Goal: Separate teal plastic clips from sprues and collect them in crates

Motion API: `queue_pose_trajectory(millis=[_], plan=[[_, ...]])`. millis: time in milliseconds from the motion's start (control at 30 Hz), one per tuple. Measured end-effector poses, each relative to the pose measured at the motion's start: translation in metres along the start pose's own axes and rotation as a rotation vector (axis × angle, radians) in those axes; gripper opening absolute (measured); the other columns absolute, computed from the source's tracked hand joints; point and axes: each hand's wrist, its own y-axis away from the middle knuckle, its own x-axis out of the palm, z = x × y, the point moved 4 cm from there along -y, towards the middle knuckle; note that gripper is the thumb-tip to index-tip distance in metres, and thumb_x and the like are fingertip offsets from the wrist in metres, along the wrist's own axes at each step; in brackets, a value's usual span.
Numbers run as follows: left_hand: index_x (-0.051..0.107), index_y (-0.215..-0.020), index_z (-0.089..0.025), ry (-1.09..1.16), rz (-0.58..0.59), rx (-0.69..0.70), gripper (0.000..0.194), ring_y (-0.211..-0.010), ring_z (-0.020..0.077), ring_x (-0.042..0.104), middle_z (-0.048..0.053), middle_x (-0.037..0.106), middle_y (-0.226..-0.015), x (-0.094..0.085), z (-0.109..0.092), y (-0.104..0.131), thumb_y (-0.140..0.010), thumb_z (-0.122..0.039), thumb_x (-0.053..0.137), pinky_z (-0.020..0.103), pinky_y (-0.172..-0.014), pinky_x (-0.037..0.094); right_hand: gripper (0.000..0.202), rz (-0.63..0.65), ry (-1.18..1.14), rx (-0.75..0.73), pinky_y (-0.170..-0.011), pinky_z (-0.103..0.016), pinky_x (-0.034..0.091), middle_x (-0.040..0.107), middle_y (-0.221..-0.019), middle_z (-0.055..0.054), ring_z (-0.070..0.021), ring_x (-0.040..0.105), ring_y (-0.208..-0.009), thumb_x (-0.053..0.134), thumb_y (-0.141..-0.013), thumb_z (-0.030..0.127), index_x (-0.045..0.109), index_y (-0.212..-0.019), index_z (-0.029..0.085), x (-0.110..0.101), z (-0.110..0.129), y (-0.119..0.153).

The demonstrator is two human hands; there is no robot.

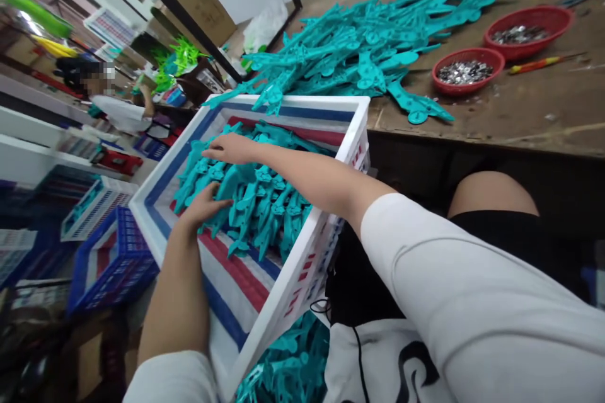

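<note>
Both of my hands are inside a white plastic crate [352, 129] with a striped red, white and blue lining. Turquoise plastic parts [265, 208] lie in it in a layered pile. My right hand [232, 148] rests on the far side of the pile, palm down, fingers partly curled over the parts. My left hand [207, 204] touches the near left edge of the pile, thumb spread from the other fingers, whose tips are hidden among the parts. Whether either hand grips a part cannot be made out.
A heap of turquoise parts [359, 44] covers part of the wooden table [534, 107]. Two red baskets [467, 69] of small metal pieces and a screwdriver [539, 65] lie right. Blue crates [137, 233] stand left; a person [118, 107] sits beyond. More parts lie below.
</note>
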Motion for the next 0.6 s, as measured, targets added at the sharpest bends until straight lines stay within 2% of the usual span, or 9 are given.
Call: queue_pose_trajectory(millis=[67, 100, 167, 200, 233, 300, 433, 533, 600], plan=[[0.067, -0.127, -0.026, 0.220, -0.192, -0.049, 0.066, -0.124, 0.0431, 0.083, 0.012, 0.084, -0.119, -0.014, 0.009, 0.004, -0.072, -0.044, 0.098, 0.052, -0.101, 0.073, 0.044, 0.061, -0.064, 0.013, -0.125, -0.032, 0.057, 0.083, -0.156, -0.017, -0.0290, 0.079, -0.145, 0.067, -0.125, 0.049, 0.084, -0.147, 0.015, 0.017, 0.002, 0.001], [0.063, -0.139, -0.025, 0.359, -0.267, -0.051, 0.068, -0.128, 0.0399, 0.082, 0.014, 0.084, -0.128, -0.011, 0.006, 0.007, -0.080, -0.041, 0.093, 0.052, -0.105, 0.073, 0.056, 0.110, -0.079, 0.020, -0.130, -0.034, 0.056, 0.076, -0.168, -0.019, -0.0318, 0.074, -0.156, 0.079, -0.118, 0.049, 0.077, -0.163, 0.015, 0.029, 0.003, 0.004], [0.055, -0.158, -0.027, 0.621, -0.332, 0.044, 0.074, -0.142, 0.0321, 0.079, 0.015, 0.081, -0.151, 0.005, -0.014, 0.010, -0.091, -0.034, 0.083, 0.046, -0.118, 0.069, 0.100, 0.174, -0.058, 0.007, -0.141, -0.041, 0.050, 0.055, -0.189, -0.026, -0.0385, 0.057, -0.176, 0.101, -0.100, 0.041, 0.056, -0.186, 0.017, 0.050, 0.004, 0.010], [0.052, -0.165, -0.032, 0.719, -0.329, 0.104, 0.076, -0.147, 0.0285, 0.076, 0.013, 0.079, -0.157, 0.014, -0.028, 0.011, -0.094, -0.032, 0.080, 0.043, -0.122, 0.067, 0.114, 0.173, -0.029, -0.020, -0.146, -0.046, 0.045, 0.045, -0.194, -0.028, -0.0407, 0.047, -0.183, 0.105, -0.094, 0.036, 0.049, -0.191, 0.017, 0.058, 0.004, 0.013], [0.050, -0.170, -0.036, 0.804, -0.332, 0.144, 0.077, -0.151, 0.0258, 0.075, 0.010, 0.078, -0.160, 0.020, -0.040, 0.011, -0.098, -0.032, 0.076, 0.041, -0.124, 0.066, 0.118, 0.154, -0.002, -0.058, -0.150, -0.050, 0.039, 0.038, -0.197, -0.029, -0.0412, 0.039, -0.187, 0.105, -0.092, 0.031, 0.045, -0.193, 0.016, 0.062, 0.005, 0.015], [0.048, -0.174, -0.043, 0.952, -0.328, 0.189, 0.077, -0.155, 0.0234, 0.073, 0.006, 0.079, -0.159, 0.026, -0.057, 0.011, -0.102, -0.033, 0.072, 0.039, -0.123, 0.066, 0.107, 0.096, 0.015, -0.123, -0.153, -0.051, 0.033, 0.037, -0.198, -0.028, -0.0385, 0.037, -0.189, 0.095, -0.100, 0.027, 0.044, -0.194, 0.014, 0.064, 0.007, 0.017], [0.057, -0.166, -0.043, 1.189, -0.275, 0.261, 0.080, -0.149, 0.0266, 0.077, 0.003, 0.084, -0.149, 0.021, -0.063, 0.012, -0.092, -0.038, 0.088, 0.039, -0.115, 0.070, 0.069, 0.003, -0.039, -0.079, -0.146, -0.043, 0.045, 0.058, -0.187, -0.022, -0.0320, 0.060, -0.174, 0.067, -0.119, 0.033, 0.058, -0.185, 0.013, 0.045, 0.004, 0.012], [0.064, -0.158, -0.036, 1.259, -0.227, 0.264, 0.080, -0.136, 0.0300, 0.084, 0.005, 0.088, -0.136, 0.018, -0.058, 0.009, -0.085, -0.037, 0.097, 0.044, -0.112, 0.072, 0.052, -0.132, -0.086, 0.047, -0.145, -0.041, 0.045, 0.073, -0.172, -0.020, -0.0287, 0.067, -0.166, 0.051, -0.124, 0.033, 0.077, -0.165, 0.014, 0.020, -0.010, 0.003], [0.067, -0.154, -0.031, 1.301, -0.217, 0.273, 0.075, -0.134, 0.0325, 0.085, 0.008, 0.089, -0.133, 0.016, -0.054, 0.004, -0.085, -0.037, 0.097, 0.048, -0.111, 0.073, 0.055, -0.347, -0.189, 0.213, -0.143, -0.045, 0.048, 0.076, -0.167, -0.021, -0.0284, 0.070, -0.162, 0.041, -0.127, 0.039, 0.079, -0.158, 0.014, -0.002, -0.029, -0.002]])
